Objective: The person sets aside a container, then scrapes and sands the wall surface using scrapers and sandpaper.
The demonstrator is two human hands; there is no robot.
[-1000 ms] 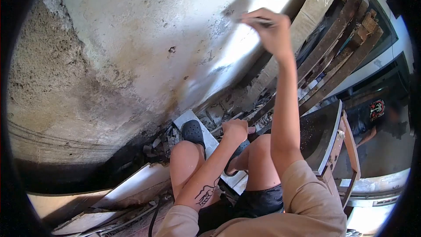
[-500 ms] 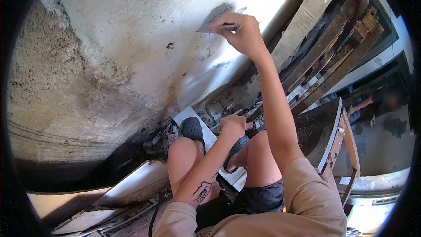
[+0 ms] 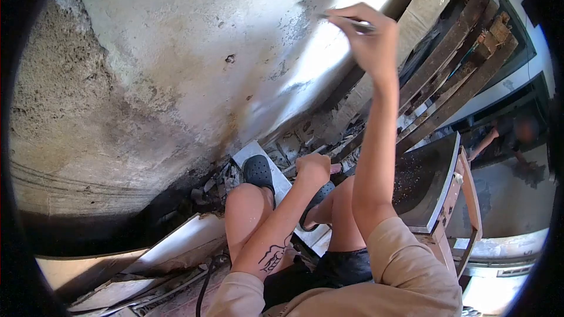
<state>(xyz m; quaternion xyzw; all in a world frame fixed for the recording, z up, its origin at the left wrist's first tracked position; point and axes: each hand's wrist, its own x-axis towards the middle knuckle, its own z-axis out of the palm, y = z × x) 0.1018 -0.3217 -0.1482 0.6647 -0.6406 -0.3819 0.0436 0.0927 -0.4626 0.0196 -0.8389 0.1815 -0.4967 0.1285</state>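
The stained, peeling wall (image 3: 194,41) fills the upper left. My right hand (image 3: 370,35) is raised in front of its bright upper part, with the fingers closed on a thin flat scraper (image 3: 359,24). The blade end points left and is blurred; whether it touches the wall I cannot tell. The hand's shadow falls on the wall to its left. Low between my knees, my left hand (image 3: 314,168) is closed in a fist around a pinkish handle (image 3: 335,168), whose other parts are hidden.
Dark wooden planks (image 3: 452,70) lean at the right. Below them is a dark panel (image 3: 420,185) with a wooden frame (image 3: 468,199). Rubble (image 3: 217,188) and broken boards (image 3: 176,243) lie low at the left. Another person's arm (image 3: 486,142) shows at the far right.
My right hand with the scraper swept left and down along the wall, then back up to the right. My left hand stays nearly still. The other person's arms have shifted.
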